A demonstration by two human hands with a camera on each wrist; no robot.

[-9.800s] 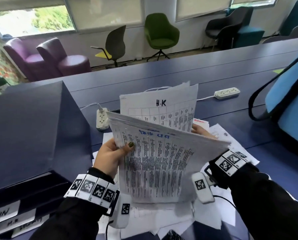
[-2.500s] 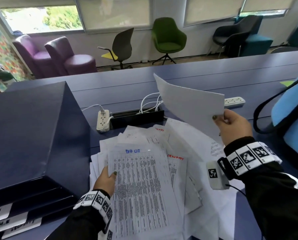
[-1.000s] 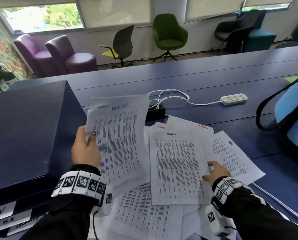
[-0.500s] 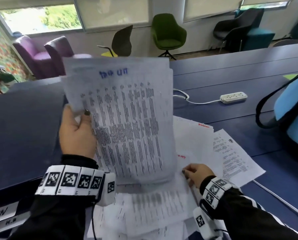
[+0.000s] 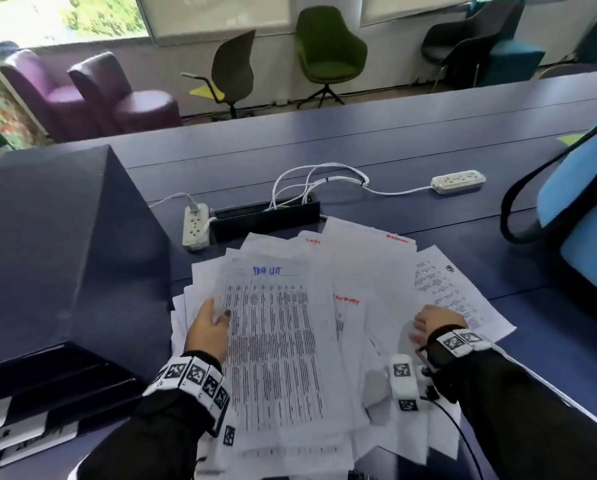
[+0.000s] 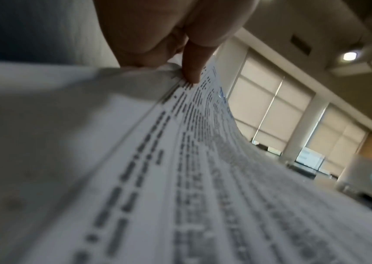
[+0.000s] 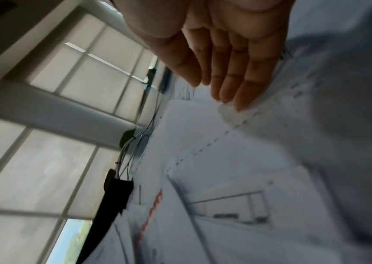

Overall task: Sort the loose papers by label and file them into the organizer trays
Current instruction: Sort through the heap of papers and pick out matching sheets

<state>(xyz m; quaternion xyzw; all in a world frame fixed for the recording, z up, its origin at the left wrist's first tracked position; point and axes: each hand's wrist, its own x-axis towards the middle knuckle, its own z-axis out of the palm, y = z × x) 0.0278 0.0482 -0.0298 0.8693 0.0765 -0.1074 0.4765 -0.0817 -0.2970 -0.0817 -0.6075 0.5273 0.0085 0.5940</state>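
Note:
Loose printed papers (image 5: 370,271) lie fanned on the blue table, some with red labels. On top lies a sheet with a blue handwritten label (image 5: 279,341). My left hand (image 5: 221,315) pinches its left edge, thumb on top. In the left wrist view the thumb of my left hand (image 6: 188,76) presses the blue-labelled sheet (image 6: 203,178) near its edge. My right hand (image 5: 425,325) rests flat on the pile's right side. The right wrist view shows my right hand (image 7: 223,92) with straight fingers touching the papers (image 7: 248,178). The dark blue organizer (image 5: 65,254) stands at the left, its labelled trays (image 5: 30,441) facing me.
Behind the pile are a black cable box (image 5: 266,220) and a white power strip (image 5: 196,228). A second power strip (image 5: 458,180) lies further right. A blue bag with a black strap (image 5: 581,216) stands at the right. Chairs stand beyond the table.
My left hand has lowered the blue-labelled sheet from upright in front of me down onto the pile. My right hand has slid to the right over the papers.

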